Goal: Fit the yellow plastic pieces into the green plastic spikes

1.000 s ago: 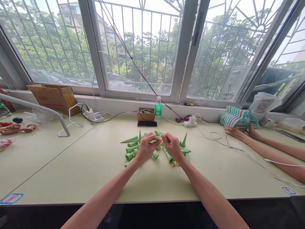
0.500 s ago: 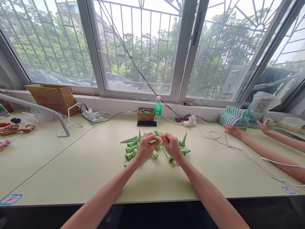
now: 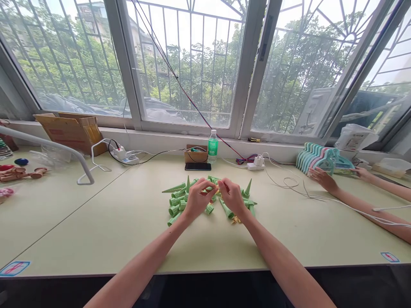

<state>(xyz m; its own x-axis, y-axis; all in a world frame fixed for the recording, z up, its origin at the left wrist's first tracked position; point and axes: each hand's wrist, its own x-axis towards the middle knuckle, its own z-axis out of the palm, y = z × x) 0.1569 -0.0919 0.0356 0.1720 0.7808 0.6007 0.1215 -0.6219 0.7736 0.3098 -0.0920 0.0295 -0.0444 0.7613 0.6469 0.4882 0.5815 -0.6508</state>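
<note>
Above a pile of green plastic cone spikes (image 3: 175, 210), my left hand (image 3: 199, 196) and my right hand (image 3: 231, 196) meet fingertip to fingertip. Both have their fingers pinched together. Something small and yellowish seems to show between them, but it is too small to name. More pointed green cones (image 3: 248, 189) lie and stand around the hands, some ribbed at the wide end. Small yellow pieces (image 3: 236, 220) rest on the table by my right wrist. My hands hide the middle of the pile.
Behind the pile are a black phone (image 3: 198, 167), a small cardboard box (image 3: 196, 155) and a green-labelled bottle (image 3: 212, 146). A power strip (image 3: 256, 166) with white cables lies right of them. At the far right, a co-worker's hands (image 3: 324, 179) touch a row of hangers (image 3: 316, 158).
My hands stay nearly in place, with only slight finger movement. The co-worker's near hand has shifted right along the hangers, and the other hand now touches a hanger at the right end.
</note>
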